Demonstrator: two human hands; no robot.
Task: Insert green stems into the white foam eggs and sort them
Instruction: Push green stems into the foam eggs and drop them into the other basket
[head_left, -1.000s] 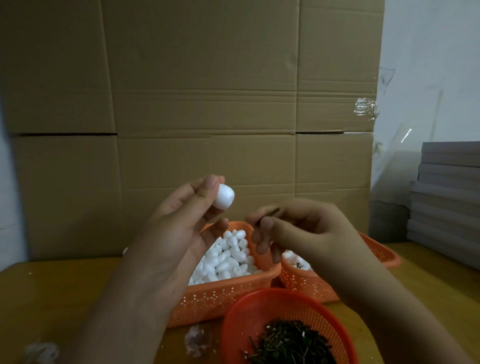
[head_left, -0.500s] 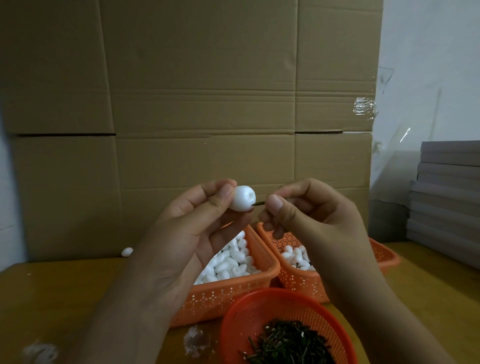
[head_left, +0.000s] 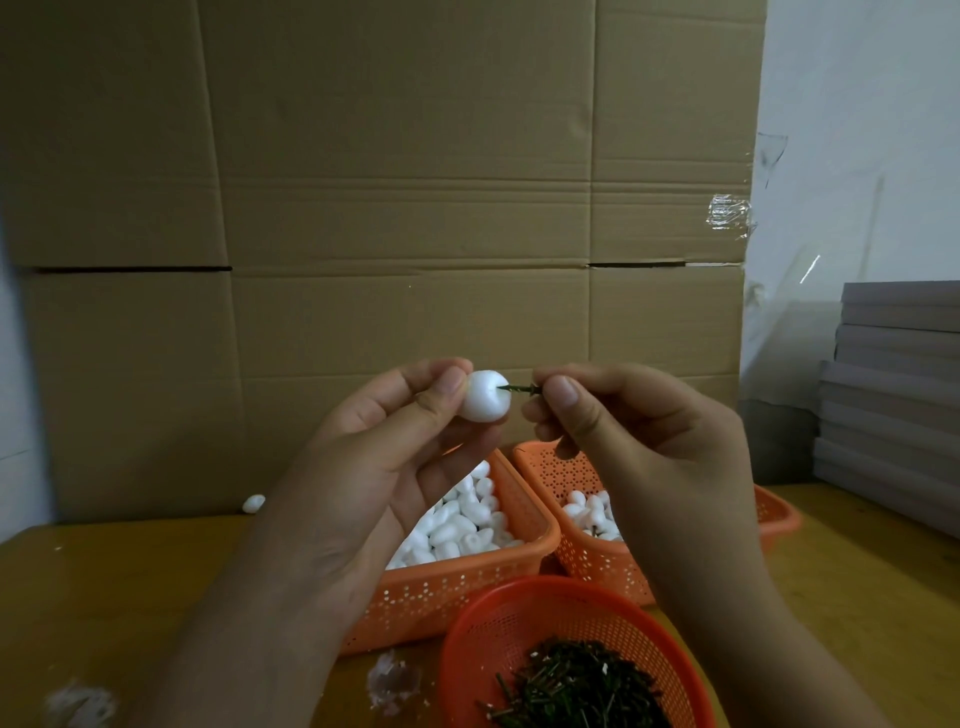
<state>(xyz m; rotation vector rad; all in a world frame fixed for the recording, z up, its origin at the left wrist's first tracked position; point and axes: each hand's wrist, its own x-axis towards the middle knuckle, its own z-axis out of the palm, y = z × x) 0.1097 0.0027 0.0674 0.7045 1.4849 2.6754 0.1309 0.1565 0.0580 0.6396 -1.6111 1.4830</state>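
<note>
My left hand (head_left: 384, 467) pinches a white foam egg (head_left: 484, 396) between thumb and fingers at chest height. My right hand (head_left: 634, 431) pinches a short green stem (head_left: 522, 388) whose tip touches the egg's right side. Below the hands, an orange rectangular basket (head_left: 457, 582) holds several plain foam eggs. To its right stands a second orange basket (head_left: 587, 561) holding several eggs, partly hidden by my right arm. A round red basket (head_left: 488, 639) in front holds a heap of green stems (head_left: 582, 686).
A large cardboard sheet (head_left: 395, 208) stands upright behind the baskets. One loose foam egg (head_left: 253, 502) lies at its foot on the wooden table (head_left: 130, 597). Grey boards (head_left: 898, 395) are stacked at the right. Foam scraps (head_left: 389, 680) lie near the front.
My hands came together and rose slightly. The egg turned toward the right hand, and the stem's tip now meets the egg.
</note>
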